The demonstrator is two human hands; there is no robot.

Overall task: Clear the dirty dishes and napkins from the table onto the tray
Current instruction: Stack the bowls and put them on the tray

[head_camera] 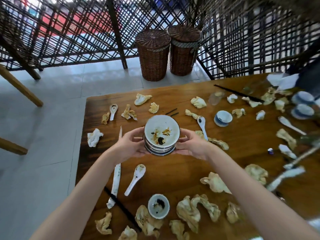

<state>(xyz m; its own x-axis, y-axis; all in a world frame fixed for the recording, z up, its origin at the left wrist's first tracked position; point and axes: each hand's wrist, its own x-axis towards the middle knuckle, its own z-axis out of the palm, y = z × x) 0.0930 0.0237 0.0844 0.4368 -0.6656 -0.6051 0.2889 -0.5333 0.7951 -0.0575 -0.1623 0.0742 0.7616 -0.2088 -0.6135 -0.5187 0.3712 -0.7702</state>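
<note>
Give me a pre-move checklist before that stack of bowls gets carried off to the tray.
1. Both hands on the stack: ok. The left hand and right hand grip the stack of bowls from opposite sides.
2. Stack sits straight: ok, bowls nested evenly.
3. Top bowl free of loose items: ok, only food stains.
4. Tray located: cannot tell, none in view.
5. Table finished: not ok; a spoon, a small bowl and a crumpled napkin remain.

The desk (173, 170) runs off the right and bottom edges, its far-right bowls (302, 104) smeared by blur
</note>
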